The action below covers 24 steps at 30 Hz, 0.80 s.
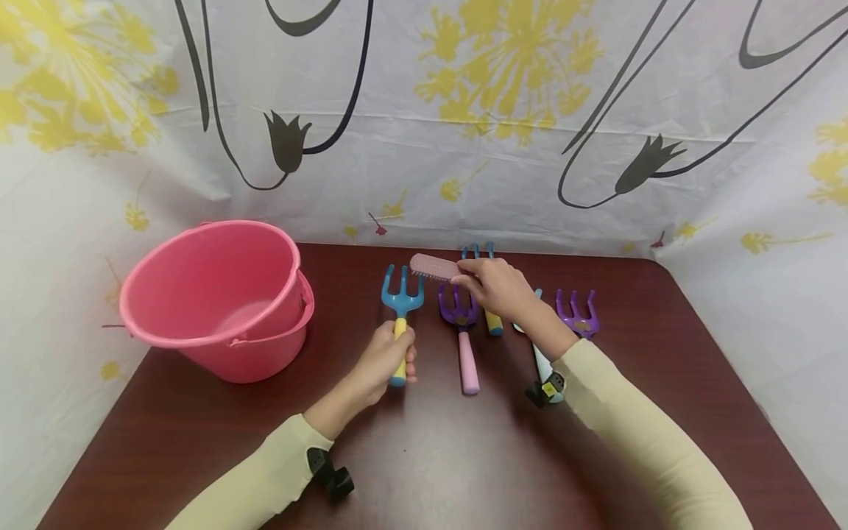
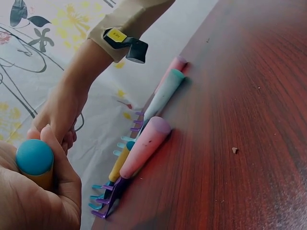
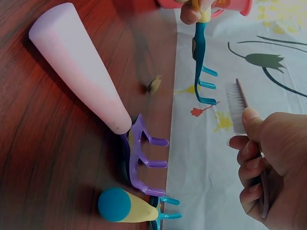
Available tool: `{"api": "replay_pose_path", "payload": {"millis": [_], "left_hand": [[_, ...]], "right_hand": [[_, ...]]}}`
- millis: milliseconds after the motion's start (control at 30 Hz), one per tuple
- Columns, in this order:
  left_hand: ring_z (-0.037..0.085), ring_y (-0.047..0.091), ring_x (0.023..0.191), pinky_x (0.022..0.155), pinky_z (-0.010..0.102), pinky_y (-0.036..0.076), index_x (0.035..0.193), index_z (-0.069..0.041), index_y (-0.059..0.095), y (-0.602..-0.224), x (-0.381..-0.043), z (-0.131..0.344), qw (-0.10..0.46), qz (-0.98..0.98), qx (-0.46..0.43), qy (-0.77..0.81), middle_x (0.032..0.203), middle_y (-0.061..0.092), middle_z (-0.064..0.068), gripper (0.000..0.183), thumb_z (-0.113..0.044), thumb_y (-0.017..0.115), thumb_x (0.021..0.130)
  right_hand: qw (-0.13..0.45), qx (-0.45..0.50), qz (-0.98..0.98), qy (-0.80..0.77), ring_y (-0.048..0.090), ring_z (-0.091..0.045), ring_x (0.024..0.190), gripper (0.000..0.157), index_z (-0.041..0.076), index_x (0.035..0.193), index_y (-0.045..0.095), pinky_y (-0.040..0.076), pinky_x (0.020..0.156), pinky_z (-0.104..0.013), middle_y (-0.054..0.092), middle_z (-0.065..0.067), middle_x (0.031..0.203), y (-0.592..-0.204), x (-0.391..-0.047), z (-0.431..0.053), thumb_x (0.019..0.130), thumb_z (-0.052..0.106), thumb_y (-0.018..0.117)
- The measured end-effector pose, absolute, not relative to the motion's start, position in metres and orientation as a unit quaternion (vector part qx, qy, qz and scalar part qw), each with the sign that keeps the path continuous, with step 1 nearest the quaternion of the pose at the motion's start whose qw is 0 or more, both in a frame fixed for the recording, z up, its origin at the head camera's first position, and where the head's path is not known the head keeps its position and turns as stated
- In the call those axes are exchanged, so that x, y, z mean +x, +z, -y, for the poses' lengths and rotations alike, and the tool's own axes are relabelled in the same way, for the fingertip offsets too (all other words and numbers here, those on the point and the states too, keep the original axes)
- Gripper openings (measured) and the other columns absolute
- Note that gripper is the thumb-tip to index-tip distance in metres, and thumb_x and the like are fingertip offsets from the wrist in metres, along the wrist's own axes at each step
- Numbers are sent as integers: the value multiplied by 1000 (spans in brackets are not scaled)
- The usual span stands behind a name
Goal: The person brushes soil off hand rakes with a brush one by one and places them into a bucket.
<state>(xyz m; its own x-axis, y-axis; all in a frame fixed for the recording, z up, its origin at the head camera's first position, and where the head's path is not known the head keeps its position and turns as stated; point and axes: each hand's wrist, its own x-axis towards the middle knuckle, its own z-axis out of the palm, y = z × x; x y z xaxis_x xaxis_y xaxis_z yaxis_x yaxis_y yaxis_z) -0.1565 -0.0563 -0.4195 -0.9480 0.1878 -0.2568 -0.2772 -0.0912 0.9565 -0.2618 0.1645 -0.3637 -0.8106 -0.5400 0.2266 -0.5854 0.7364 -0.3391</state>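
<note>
Beige sleeves (image 1: 639,434) nearest on my feed, my left hand (image 1: 382,361) clasps the blue fork (image 1: 401,309), its tines (image 1: 403,280) beyond the fingers, and my right hand (image 1: 495,285) grips the pink brush (image 1: 430,266), bristles (image 3: 233,108) ahead of its fingertips; I'd brace the fork and stroke each tine lightly.

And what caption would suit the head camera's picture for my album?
Left hand grips a blue-tined fork, right hand holds a pink brush; a pink bucket stands at left.
</note>
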Motion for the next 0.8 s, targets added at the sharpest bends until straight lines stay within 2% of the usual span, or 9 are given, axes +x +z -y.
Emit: {"api": "replay_pose_path", "payload": {"millis": [200, 367, 567, 700, 800], "left_hand": [[11, 52, 49, 52, 29, 55, 118, 3, 41, -421, -157, 58, 160, -653, -36, 739, 70, 47, 4, 21, -14, 46, 107], [11, 52, 49, 51, 30, 55, 119, 4, 41, -422, -158, 61, 156, -657, -37, 736, 69, 47, 4, 23, -15, 47, 106], [12, 53, 48, 50, 30, 55, 118, 3, 42, -422, -160, 67, 142, -678, -40, 721, 68, 49, 6, 23, -15, 49, 106], [13, 54, 48, 49, 31, 55, 117, 3, 42, -422, -163, 70, 138, -689, -38, 711, 68, 50, 7, 22, -14, 49, 105], [14, 54, 47, 48, 32, 56, 115, 3, 43, -421, -166, 73, 132, -705, -33, 696, 68, 51, 8, 21, -13, 50, 104]], "right_hand": [[42, 305, 928, 212, 45, -13, 52, 27, 4, 114, 70, 37, 50, -33, 53, 2, 66, -366, -261, -171, 103, 28, 62], [32, 304, 926, 222, 48, -15, 57, 27, 4, 115, 69, 40, 55, -35, 60, -1, 75, -367, -258, -179, 104, 26, 61], [28, 295, 929, 221, 55, -16, 66, 35, 1, 124, 68, 46, 63, -38, 69, -8, 90, -369, -256, -187, 104, 29, 60], [25, 295, 928, 225, 57, -17, 68, 37, -1, 126, 67, 48, 64, -39, 70, -9, 94, -369, -256, -192, 104, 28, 61], [22, 302, 925, 230, 55, -16, 66, 33, 0, 123, 68, 47, 62, -37, 69, -8, 89, -369, -256, -195, 104, 26, 60]]}}
